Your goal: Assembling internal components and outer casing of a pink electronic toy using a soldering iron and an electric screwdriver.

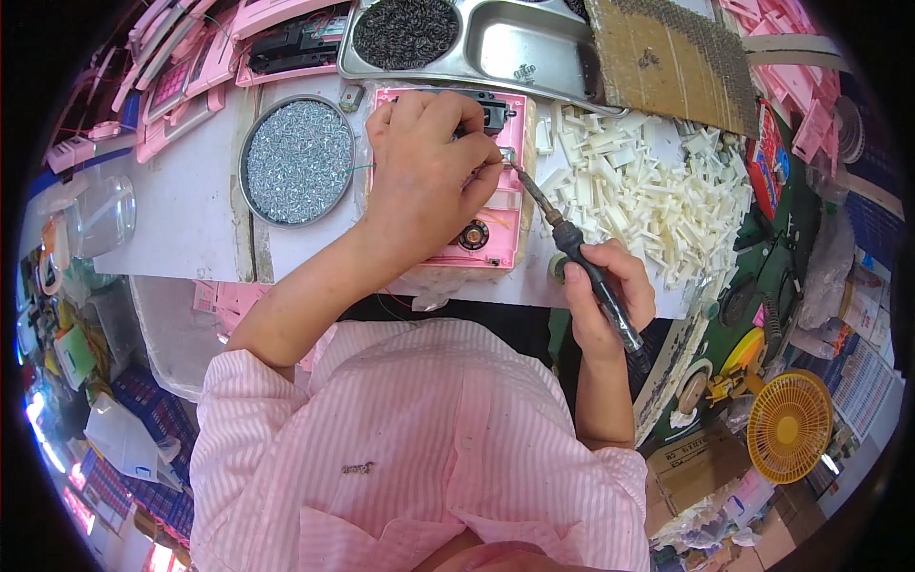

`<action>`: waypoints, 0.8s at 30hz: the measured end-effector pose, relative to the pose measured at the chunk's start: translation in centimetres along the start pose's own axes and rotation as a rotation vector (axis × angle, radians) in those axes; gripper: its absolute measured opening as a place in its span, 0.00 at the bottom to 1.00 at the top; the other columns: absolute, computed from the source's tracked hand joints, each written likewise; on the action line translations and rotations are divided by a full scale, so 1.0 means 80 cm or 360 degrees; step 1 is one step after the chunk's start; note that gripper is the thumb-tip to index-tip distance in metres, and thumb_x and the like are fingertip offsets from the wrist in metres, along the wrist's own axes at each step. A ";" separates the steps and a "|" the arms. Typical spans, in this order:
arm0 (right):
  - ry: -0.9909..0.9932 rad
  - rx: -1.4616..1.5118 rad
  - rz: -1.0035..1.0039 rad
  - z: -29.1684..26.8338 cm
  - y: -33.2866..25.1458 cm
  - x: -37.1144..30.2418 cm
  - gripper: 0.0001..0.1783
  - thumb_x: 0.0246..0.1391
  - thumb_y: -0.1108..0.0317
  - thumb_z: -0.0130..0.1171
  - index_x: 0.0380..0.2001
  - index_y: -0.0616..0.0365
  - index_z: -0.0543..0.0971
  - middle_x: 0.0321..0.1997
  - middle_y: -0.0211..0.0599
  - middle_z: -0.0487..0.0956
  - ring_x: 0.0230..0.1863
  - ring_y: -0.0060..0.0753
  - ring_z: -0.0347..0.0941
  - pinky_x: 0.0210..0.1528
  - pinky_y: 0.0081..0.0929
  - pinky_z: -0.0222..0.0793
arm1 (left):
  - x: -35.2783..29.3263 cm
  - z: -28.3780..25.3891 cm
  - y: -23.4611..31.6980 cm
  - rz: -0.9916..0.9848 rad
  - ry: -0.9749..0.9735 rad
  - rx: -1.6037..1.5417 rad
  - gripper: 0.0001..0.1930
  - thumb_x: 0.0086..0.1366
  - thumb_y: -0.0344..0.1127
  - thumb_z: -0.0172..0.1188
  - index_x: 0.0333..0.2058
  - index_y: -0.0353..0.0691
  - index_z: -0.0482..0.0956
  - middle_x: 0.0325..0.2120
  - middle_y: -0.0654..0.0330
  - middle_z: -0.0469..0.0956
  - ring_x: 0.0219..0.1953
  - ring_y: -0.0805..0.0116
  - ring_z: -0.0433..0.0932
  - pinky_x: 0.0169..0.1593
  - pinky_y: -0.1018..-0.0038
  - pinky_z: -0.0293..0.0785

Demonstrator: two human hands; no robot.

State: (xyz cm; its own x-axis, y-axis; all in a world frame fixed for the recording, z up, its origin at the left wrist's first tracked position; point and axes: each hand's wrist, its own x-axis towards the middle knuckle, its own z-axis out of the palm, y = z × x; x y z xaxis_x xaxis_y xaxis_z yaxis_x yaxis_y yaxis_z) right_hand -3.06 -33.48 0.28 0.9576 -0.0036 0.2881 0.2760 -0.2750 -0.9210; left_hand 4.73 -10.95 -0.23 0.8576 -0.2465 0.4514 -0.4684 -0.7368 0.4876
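Observation:
A pink plastic casing (pixel 505 227) lies in front of me on the table, with a black module (pixel 497 112) along its far edge and a small round black speaker (pixel 473 234) at its near end. My left hand (pixel 419 162) rests over the casing, thumb and fingers pinched together at its right side; what they hold is hidden. My right hand (pixel 615 300) grips a soldering iron (pixel 583 257) by its dark handle. The iron's tip reaches a small metal piece (pixel 508 157) in the casing, right beside my left fingertips. A thin green wire shows left of that hand.
Left of the casing stands a round tin of small silver screws (pixel 297 162). A metal tray (pixel 534 52) with dark springs is at the back, partly under cardboard (pixel 672 62). Cream plastic pieces (pixel 648 191) are heaped at right. Pink casings (pixel 181 81) pile up far left.

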 end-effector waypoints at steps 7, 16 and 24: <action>-0.0154 -0.0144 -0.0108 -0.014 -0.008 0.012 0.13 0.46 0.79 0.70 0.36 0.63 0.81 0.24 0.35 0.76 0.22 0.28 0.68 0.26 0.24 0.60 | 0.001 -0.006 0.003 0.0009 -0.0061 0.0065 0.06 0.50 0.37 0.70 0.28 0.48 0.83 0.37 0.66 0.74 0.44 0.61 0.71 0.50 0.60 0.59; -0.0082 -0.0166 -0.0053 -0.022 -0.013 0.010 0.13 0.46 0.79 0.70 0.37 0.63 0.81 0.24 0.35 0.76 0.24 0.27 0.70 0.27 0.23 0.62 | 0.003 -0.009 0.006 0.0029 -0.0087 0.0125 0.06 0.51 0.37 0.69 0.28 0.48 0.83 0.37 0.67 0.74 0.44 0.63 0.70 0.52 0.60 0.58; -0.0076 -0.0185 -0.0040 -0.029 -0.019 0.011 0.14 0.46 0.79 0.71 0.38 0.62 0.80 0.24 0.35 0.76 0.24 0.27 0.70 0.27 0.22 0.62 | 0.002 -0.009 0.007 0.0076 -0.0074 0.0167 0.06 0.53 0.37 0.70 0.28 0.47 0.83 0.36 0.67 0.74 0.42 0.64 0.72 0.52 0.60 0.57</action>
State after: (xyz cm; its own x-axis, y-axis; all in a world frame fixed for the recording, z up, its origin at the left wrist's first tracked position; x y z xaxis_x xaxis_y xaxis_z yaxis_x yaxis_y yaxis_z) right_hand -2.79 -35.33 2.53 0.9541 0.0497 0.2955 0.2914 -0.3840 -0.8762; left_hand 4.49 -10.93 0.65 0.8449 -0.3101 0.4358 -0.4862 -0.7849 0.3841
